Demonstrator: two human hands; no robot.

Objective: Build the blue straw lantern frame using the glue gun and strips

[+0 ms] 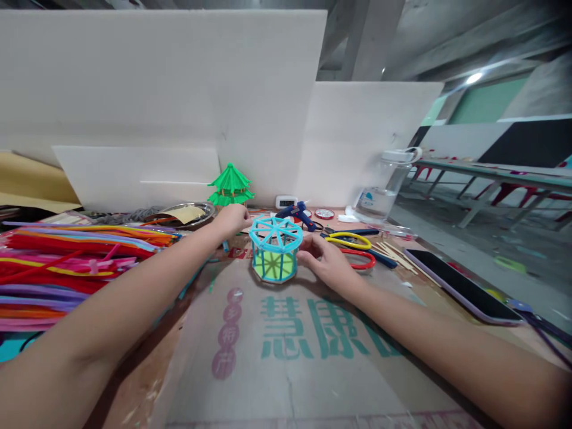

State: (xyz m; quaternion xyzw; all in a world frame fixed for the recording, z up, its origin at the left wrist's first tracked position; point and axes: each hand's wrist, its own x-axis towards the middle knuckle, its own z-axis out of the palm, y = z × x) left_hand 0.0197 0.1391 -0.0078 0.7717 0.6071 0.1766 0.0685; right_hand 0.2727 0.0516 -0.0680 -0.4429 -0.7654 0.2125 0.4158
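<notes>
A small round cage-like model [274, 250] of light-blue pipe cleaners with a green base stands on a brown cardboard sheet [286, 357]. My right hand [326, 259] rests against its right side, fingers curled on the frame. My left hand [232, 219] reaches past its upper left, fingers bent down near the rim; whether it grips anything is hidden. A green pagoda-shaped model [230, 186] stands just behind my left hand.
A pile of coloured pipe cleaners [67, 262] fills the left. A blue glue gun [297, 213], yellow scissors [351, 240], red scissors [361, 257], wooden sticks [397, 253], a phone [460, 286] and a clear water bottle [379, 190] lie right. White boards [179, 107] stand behind.
</notes>
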